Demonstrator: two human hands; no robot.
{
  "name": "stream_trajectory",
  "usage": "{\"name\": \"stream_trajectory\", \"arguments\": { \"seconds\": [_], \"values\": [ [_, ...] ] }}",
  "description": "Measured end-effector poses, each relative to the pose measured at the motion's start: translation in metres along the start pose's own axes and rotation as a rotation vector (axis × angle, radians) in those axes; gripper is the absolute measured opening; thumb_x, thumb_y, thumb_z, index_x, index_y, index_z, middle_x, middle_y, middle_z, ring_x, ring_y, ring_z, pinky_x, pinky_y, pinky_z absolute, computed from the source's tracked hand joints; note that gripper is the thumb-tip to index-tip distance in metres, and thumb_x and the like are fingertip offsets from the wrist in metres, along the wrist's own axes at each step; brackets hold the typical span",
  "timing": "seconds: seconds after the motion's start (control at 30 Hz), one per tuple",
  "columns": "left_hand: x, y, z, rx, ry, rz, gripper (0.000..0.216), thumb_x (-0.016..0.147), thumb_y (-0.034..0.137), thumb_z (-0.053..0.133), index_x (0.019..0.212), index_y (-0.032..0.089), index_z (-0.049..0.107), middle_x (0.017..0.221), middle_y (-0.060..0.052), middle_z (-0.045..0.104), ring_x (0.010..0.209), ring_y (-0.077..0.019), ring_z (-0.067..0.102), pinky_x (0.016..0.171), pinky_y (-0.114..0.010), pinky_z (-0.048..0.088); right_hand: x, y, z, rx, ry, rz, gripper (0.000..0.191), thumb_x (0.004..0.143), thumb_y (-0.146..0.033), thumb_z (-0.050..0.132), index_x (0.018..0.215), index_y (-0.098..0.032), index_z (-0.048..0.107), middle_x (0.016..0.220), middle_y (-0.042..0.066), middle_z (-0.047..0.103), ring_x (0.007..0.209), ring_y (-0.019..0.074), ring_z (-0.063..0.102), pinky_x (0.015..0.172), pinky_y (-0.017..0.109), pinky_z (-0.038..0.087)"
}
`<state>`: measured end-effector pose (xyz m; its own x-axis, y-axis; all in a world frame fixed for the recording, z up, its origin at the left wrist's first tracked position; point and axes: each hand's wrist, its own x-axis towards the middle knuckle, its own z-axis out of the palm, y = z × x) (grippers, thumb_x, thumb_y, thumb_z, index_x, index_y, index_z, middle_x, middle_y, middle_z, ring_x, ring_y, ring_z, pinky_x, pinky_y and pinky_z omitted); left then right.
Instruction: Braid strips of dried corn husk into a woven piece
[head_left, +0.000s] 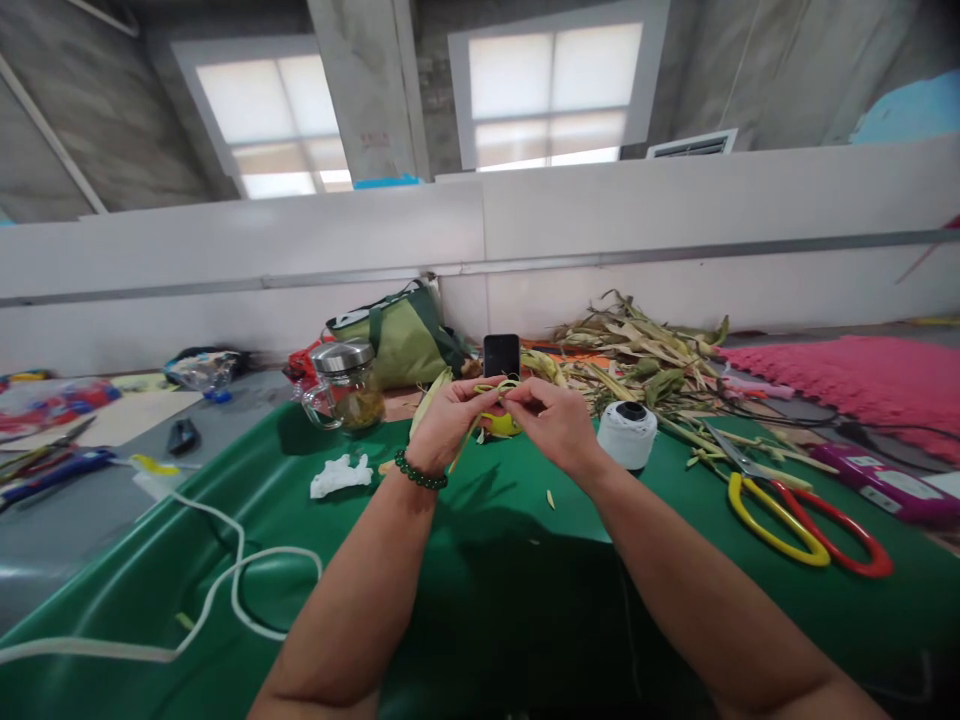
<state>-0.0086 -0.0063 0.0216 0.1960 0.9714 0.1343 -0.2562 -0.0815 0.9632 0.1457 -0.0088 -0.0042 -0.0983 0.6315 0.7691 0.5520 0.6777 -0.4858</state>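
Note:
Both my hands meet over the green mat point(495, 560) near its far edge. My left hand point(446, 420), with a green bead bracelet on the wrist, is closed around pale yellow-green leaf strips point(431, 400). My right hand point(555, 425) pinches the same strips from the right, fingers closed. A small yellow object point(501, 425) shows between and below the two hands. A black phone point(502, 355) stands upright just behind them.
A white spool of thread point(628, 433) sits right of my hands, red and yellow scissors point(802, 510) farther right. A pile of dry leaves point(637, 355) lies behind. A glass jar point(346, 385), a green bag point(397, 335), crumpled tissue point(341, 473) and a white cord point(225, 590) are left.

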Motion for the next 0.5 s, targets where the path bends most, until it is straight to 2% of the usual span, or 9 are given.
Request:
{"name": "stream_trajectory", "arguments": {
  "seconds": [0.1, 0.2, 0.3, 0.43, 0.5],
  "values": [
    [0.003, -0.001, -0.004, -0.031, 0.014, 0.02, 0.028, 0.062, 0.02, 0.083, 0.088, 0.013, 0.076, 0.078, -0.006, 0.076, 0.064, -0.011, 0.067, 0.054, -0.017, 0.049, 0.0, -0.002, -0.002, -0.131, 0.039, -0.17, 0.011, 0.082, -0.022, 0.061, 0.072, -0.022, 0.067, 0.077, 0.004, 0.07, 0.078, 0.0201, 0.063, 0.072, 0.031, 0.048],
    [0.003, 0.0, -0.007, -0.07, 0.0, -0.002, 0.026, 0.063, 0.018, 0.083, 0.087, 0.011, 0.075, 0.076, -0.006, 0.076, 0.065, -0.0117, 0.068, 0.06, -0.02, 0.052, 0.002, -0.003, -0.007, -0.097, 0.085, -0.276, 0.01, 0.084, -0.024, 0.06, 0.078, -0.021, 0.068, 0.084, 0.007, 0.069, 0.088, 0.022, 0.062, 0.081, 0.035, 0.049],
    [0.0, 0.003, -0.007, -0.049, -0.039, -0.053, 0.024, 0.063, 0.016, 0.082, 0.085, 0.01, 0.075, 0.075, -0.006, 0.075, 0.062, -0.0111, 0.067, 0.061, -0.02, 0.053, 0.009, 0.002, -0.016, 0.03, 0.085, -0.13, 0.013, 0.082, -0.031, 0.063, 0.087, -0.02, 0.068, 0.093, 0.008, 0.07, 0.092, 0.0225, 0.063, 0.084, 0.037, 0.049],
    [-0.002, 0.007, -0.006, 0.014, -0.13, -0.138, 0.025, 0.062, 0.016, 0.082, 0.085, 0.01, 0.075, 0.074, -0.007, 0.075, 0.064, -0.0125, 0.067, 0.059, -0.02, 0.052, 0.017, 0.011, -0.025, 0.224, -0.222, 0.104, 0.017, 0.079, -0.035, 0.064, 0.074, -0.018, 0.066, 0.074, 0.003, 0.069, 0.072, 0.0174, 0.063, 0.065, 0.029, 0.048],
    [-0.003, 0.007, -0.007, 0.033, -0.163, -0.153, 0.026, 0.062, 0.018, 0.082, 0.085, 0.01, 0.075, 0.073, -0.006, 0.074, 0.064, -0.0128, 0.068, 0.06, -0.02, 0.052, 0.018, 0.01, -0.026, 0.343, -0.322, 0.179, 0.018, 0.077, -0.035, 0.064, 0.075, -0.018, 0.064, 0.071, 0.002, 0.069, 0.068, 0.0154, 0.062, 0.06, 0.027, 0.047]
  ]
}}
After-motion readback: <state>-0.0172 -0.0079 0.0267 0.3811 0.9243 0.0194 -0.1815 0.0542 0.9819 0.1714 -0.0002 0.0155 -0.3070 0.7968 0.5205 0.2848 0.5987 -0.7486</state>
